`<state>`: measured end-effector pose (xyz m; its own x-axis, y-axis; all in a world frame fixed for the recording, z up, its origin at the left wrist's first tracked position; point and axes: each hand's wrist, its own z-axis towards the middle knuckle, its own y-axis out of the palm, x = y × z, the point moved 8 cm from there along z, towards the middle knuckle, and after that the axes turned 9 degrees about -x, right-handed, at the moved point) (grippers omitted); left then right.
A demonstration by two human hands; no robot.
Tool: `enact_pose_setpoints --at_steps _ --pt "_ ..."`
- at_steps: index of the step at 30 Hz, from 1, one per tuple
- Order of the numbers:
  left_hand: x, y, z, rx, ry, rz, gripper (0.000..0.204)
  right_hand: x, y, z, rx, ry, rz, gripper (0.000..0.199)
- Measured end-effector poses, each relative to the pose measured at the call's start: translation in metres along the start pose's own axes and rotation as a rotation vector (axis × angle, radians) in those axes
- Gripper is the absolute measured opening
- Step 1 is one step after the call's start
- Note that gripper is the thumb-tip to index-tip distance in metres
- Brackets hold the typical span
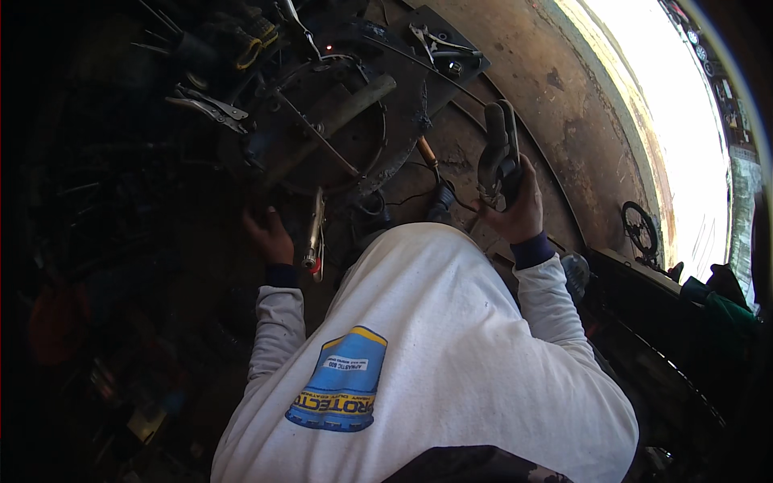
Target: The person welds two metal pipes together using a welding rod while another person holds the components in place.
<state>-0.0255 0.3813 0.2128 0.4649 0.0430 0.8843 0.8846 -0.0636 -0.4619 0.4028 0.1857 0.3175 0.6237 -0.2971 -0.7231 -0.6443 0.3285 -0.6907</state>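
Observation:
My right hand [522, 205] is closed around a dark, curved object [499, 145] with two rounded lobes, held up right of the metal work; its kind is unclear. My left hand [270, 235] is low at the left in shadow, with thumb and fingers apart and nothing visible in it. Beside it, locking pliers [316, 229] hang at the near edge of a round metal frame [378, 149]. A thick bar [354, 115] and a thinner rod [318, 133] cross the frame. A small red glowing spot shows at its far side.
More locking pliers [211, 109] lie left of the frame, and another pair [435, 44] rests on a dark plate. A copper-coloured tube [426, 150] is near the frame's right side. Yellow-and-black gloves [256, 44] sit at the back left. A spoked wheel [639, 229] stands at the right.

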Motion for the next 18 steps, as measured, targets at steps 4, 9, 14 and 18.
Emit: enact_pose_setpoints --at_steps 4,9,14,18 --pt "-0.004 0.000 0.001 0.016 0.084 -0.015 0.052 -0.010 -0.002 -0.006 -0.015 0.018 -0.048 0.096" --pt "-0.010 -0.001 0.003 0.008 0.099 0.062 0.052 -0.017 -0.002 -0.010 -0.011 0.034 -0.111 0.096" --pt "-0.004 -0.001 0.001 0.006 0.093 0.041 0.051 -0.014 0.000 -0.013 -0.018 0.063 -0.138 0.097" --pt "-0.005 -0.002 0.002 -0.008 0.099 0.077 0.051 -0.013 0.002 -0.015 -0.021 0.072 -0.144 0.099"
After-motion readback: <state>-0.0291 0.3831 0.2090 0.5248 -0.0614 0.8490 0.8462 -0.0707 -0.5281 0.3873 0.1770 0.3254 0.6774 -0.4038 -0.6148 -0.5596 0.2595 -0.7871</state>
